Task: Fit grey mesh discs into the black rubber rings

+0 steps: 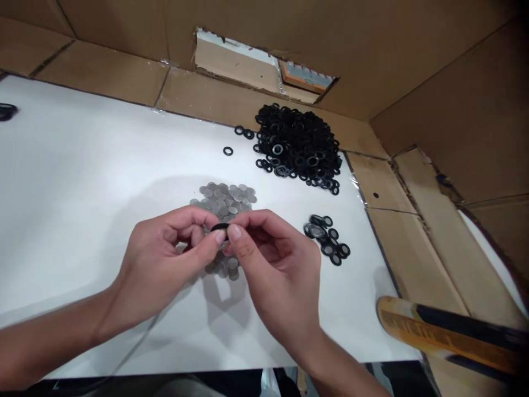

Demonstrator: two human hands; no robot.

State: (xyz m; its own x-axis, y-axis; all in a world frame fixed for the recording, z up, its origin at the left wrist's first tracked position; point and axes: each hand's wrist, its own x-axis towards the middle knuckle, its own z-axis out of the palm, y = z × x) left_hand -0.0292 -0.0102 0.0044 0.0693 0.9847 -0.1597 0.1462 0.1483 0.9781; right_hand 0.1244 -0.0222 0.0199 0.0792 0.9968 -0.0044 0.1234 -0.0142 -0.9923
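Between the fingertips of both hands is a black rubber ring [219, 226], seen nearly edge-on. My left hand [165, 253] pinches its left side with thumb and forefinger. On the other side, my right hand [276, 264] pinches it the same way. Whether a disc sits inside the ring is hidden by the thumbs. Below and behind the fingers lies a pile of small grey mesh-like discs [223, 201], partly covered by the hands. To the right of my right hand rests a small group of black rings with grey discs in them [328, 250].
A big heap of black rings [300, 143] lies at the back right, with a loose ring [228, 150] left of it. Cardboard walls [111, 66] border the white table [74, 182]. A yellow-and-black tool handle [433, 331] juts in at the lower right.
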